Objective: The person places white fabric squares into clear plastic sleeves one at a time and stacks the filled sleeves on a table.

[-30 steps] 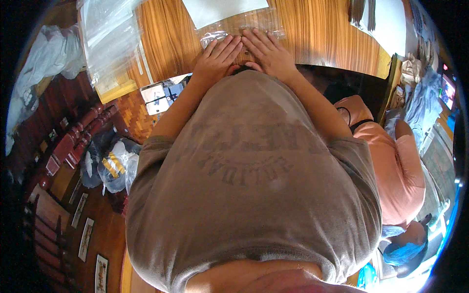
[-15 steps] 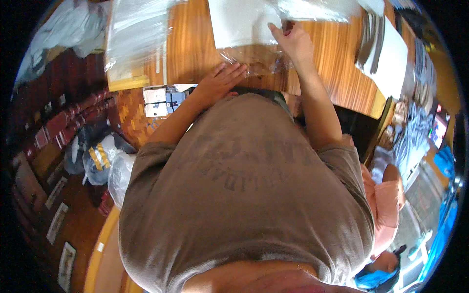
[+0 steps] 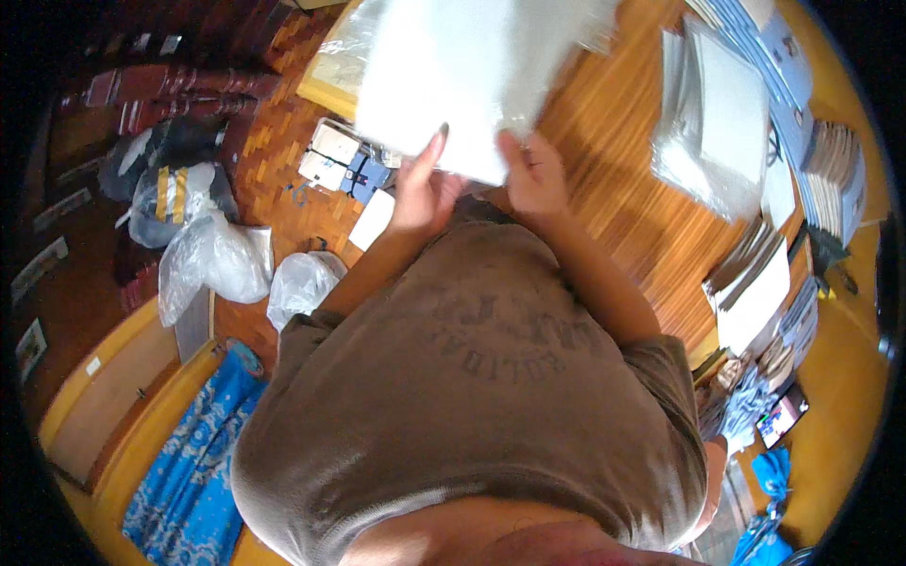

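A large white flat sheet [image 3: 444, 85] with a glossy, plastic-like sheen is tilted up above the table in front of me. My left hand [image 3: 423, 196] is closed at its near left edge, thumb on top and the other fingers partly hidden below. At the near right corner my right hand [image 3: 536, 181] pinches the sheet, its thumb on the upper face. The sheet is overexposed and a little blurred, so its surface detail cannot be made out.
A stack of clear plastic sleeves [image 3: 713, 118] lies on the wooden table [image 3: 613, 141]. Beyond it are several folded light-blue garments [image 3: 783, 66] and grey-edged white cards [image 3: 750, 297]. Bagged items [image 3: 212, 259] and packaged clothing [image 3: 330, 156] are on the parquet floor at left.
The sheet has come up off the table toward me. My left hand, earlier flat at the table edge, now grips it; my right hand has moved nearer. My view has turned.
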`<state>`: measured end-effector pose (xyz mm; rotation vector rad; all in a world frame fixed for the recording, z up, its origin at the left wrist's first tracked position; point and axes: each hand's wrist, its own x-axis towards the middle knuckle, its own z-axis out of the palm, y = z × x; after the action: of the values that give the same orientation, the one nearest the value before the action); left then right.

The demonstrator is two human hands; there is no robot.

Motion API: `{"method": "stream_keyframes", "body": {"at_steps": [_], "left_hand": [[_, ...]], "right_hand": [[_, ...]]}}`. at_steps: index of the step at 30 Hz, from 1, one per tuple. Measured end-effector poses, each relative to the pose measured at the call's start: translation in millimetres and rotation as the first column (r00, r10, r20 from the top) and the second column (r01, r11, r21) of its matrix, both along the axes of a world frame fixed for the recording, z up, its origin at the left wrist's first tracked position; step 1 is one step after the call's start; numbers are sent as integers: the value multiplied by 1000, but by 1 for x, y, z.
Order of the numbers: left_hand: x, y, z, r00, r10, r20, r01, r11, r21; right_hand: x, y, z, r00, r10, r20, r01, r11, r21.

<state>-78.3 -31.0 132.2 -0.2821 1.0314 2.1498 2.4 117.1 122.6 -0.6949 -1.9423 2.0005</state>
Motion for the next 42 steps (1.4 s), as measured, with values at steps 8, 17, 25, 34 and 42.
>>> {"method": "stream_keyframes", "body": {"at_steps": [8, 17, 25, 34, 42], "left_hand": [[-94, -198, -33, 746, 353, -565, -635, 632, -444], [-125, -142, -98, 946, -32, -323, -208, 703, -680], [-227, 16, -101, 779, -534, -327, 59, 582, -811], [-175, -123, -59, 458, -882, -110, 203, 224, -953], [-134, -40, -21, 551, -756, -354, 429, 621, -656]], "right_hand": [[-159, -10, -64, 956, 292, 13, -82, 226, 971], [-224, 62, -10, 981, 30, 189, -180, 484, 856], [-161, 20, 9, 913, 125, 388, -406, 343, 847], [43, 235, 19, 689, -721, -78, -46, -151, 987], [93, 297, -1, 348, -670, 656, -405, 523, 750]]}}
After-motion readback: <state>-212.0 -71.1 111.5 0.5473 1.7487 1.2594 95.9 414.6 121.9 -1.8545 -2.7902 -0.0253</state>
